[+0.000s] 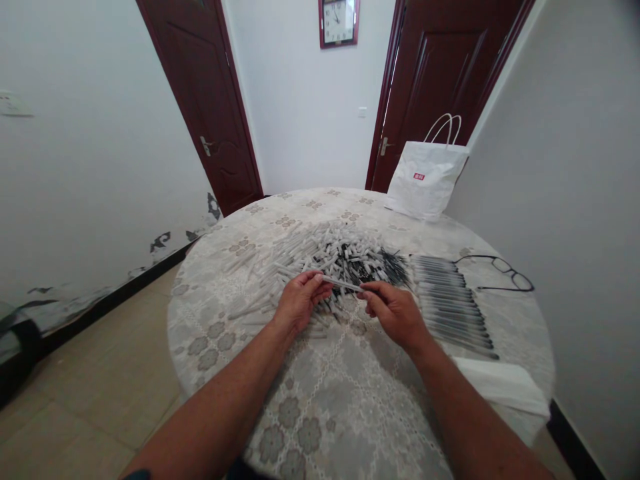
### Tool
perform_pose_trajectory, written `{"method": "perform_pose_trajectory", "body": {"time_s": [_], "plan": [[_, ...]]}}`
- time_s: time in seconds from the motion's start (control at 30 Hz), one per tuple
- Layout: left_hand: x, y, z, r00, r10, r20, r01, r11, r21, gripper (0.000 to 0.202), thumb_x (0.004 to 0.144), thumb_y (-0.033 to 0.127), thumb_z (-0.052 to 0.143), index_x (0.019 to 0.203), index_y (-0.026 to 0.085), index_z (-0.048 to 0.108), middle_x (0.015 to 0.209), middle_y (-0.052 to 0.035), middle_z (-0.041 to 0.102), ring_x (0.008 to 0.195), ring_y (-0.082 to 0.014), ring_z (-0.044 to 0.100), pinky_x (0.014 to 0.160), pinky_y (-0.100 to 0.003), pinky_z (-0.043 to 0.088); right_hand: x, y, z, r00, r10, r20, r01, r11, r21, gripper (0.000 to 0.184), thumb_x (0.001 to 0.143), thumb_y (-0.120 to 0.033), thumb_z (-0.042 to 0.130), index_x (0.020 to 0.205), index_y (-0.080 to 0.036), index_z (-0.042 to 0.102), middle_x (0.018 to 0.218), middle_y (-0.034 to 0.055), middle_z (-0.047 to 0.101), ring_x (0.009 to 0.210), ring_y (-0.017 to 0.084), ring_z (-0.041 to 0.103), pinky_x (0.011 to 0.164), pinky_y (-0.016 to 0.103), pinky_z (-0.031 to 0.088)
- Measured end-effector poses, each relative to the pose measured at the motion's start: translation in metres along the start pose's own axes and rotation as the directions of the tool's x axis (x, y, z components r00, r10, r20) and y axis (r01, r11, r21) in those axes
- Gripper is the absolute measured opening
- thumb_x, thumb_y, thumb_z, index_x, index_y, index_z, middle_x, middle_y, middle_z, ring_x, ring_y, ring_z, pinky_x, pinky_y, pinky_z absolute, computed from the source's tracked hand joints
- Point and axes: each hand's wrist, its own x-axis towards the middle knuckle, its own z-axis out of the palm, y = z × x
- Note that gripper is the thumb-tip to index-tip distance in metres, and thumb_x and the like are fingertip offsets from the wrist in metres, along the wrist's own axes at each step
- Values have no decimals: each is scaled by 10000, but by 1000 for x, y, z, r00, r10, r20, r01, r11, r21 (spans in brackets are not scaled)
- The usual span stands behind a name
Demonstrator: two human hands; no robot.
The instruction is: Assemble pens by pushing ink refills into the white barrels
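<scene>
Between my hands, over the near edge of a heap of pen parts, a slim translucent pen barrel (343, 284) is held nearly level. My left hand (304, 297) pinches its left end between thumb and fingers. The fingers of my right hand (393, 308) close on its right end; whether they also hold a smaller part there is hidden. White barrels (295, 250) and short white pieces (345, 233) lie loose in the heap, with thin black parts (395, 265) on its right side. To the right, pens with dark ends (447, 300) lie in a neat row.
The round table has a flowered cloth (310, 427). Black-framed glasses (505, 270) lie beyond the pen row, and a folded white sheet (503, 385) sits by my right forearm. A white bag (427, 180) stands at the back right, near the wall.
</scene>
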Motion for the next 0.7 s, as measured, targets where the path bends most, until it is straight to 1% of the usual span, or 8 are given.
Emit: {"method": "perform_pose_trajectory", "body": {"time_s": [0.07, 0.17, 0.27, 0.33, 0.43, 0.53, 0.6, 0.7], "plan": [[-1, 1, 1, 1000, 24, 17, -25, 999, 29, 250, 808, 276, 771, 993, 140, 673, 962, -103, 750, 840, -200, 744, 820, -341, 615, 1, -2, 2, 991, 129, 29, -132, 974, 186, 290, 934, -412, 592, 1088, -188, 695, 810, 45, 756, 610, 151, 674, 593, 270, 560], [-3, 3, 4, 999, 48, 22, -50, 996, 81, 281, 787, 288, 785, 1000, 138, 679, 969, -107, 754, 854, -209, 744, 848, -352, 607, 3, -3, 4, 958, 269, 102, -286, 861, 420, 355, 862, -478, 661, 1023, -161, 668, 851, 70, 758, 602, 150, 669, 541, 272, 570], [-5, 4, 8, 998, 62, -3, -61, 994, 90, 284, 776, 308, 787, 978, 138, 683, 966, -107, 758, 851, -210, 742, 859, -358, 602, 5, -2, 5, 929, 339, 149, -366, 776, 513, 367, 824, -495, 695, 962, -158, 654, 808, 68, 748, 577, 145, 660, 504, 258, 558], [-6, 4, 9, 998, 69, -11, -68, 994, 88, 296, 772, 328, 787, 977, 143, 681, 969, -104, 759, 850, -211, 742, 860, -368, 600, 5, -1, 6, 924, 350, 155, -378, 764, 523, 349, 836, -490, 682, 938, -158, 650, 794, 65, 744, 570, 144, 657, 498, 253, 551], [-7, 3, 9, 997, 81, 1, -80, 985, 150, 318, 774, 362, 781, 989, 154, 673, 950, -85, 755, 846, -215, 741, 839, -371, 604, 4, -3, 6, 947, 290, 135, -320, 868, 380, 292, 901, -455, 605, 910, -169, 664, 781, 50, 742, 579, 144, 654, 527, 252, 533], [-10, 2, 9, 996, 78, 32, -84, 961, 262, 347, 782, 404, 772, 1007, 158, 674, 920, -66, 753, 834, -206, 738, 835, -359, 599, 3, -7, 5, 991, 87, 100, -89, 996, 20, 202, 937, -342, 580, 893, -201, 717, 821, 30, 750, 703, 148, 673, 666, 251, 502], [-13, 2, 12, 994, 57, 97, -86, 943, 323, 364, 795, 422, 763, 1032, 162, 669, 894, -60, 756, 834, -206, 739, 861, -366, 588, 3, -10, 3, 995, 0, 102, 16, 988, -152, 160, 938, -301, 603, 970, -220, 736, 882, 25, 759, 796, 155, 679, 734, 248, 472], [-18, 1, 16, 978, -14, 206, -80, 893, 443, 351, 801, 432, 759, 1010, 164, 671, 908, -77, 765, 822, -214, 737, 836, -351, 579, 2, -11, -1, 981, -48, 189, 95, 964, -248, 169, 950, -263, 603, 1059, -217, 723, 939, 28, 759, 845, 151, 674, 752, 237, 439]]}}
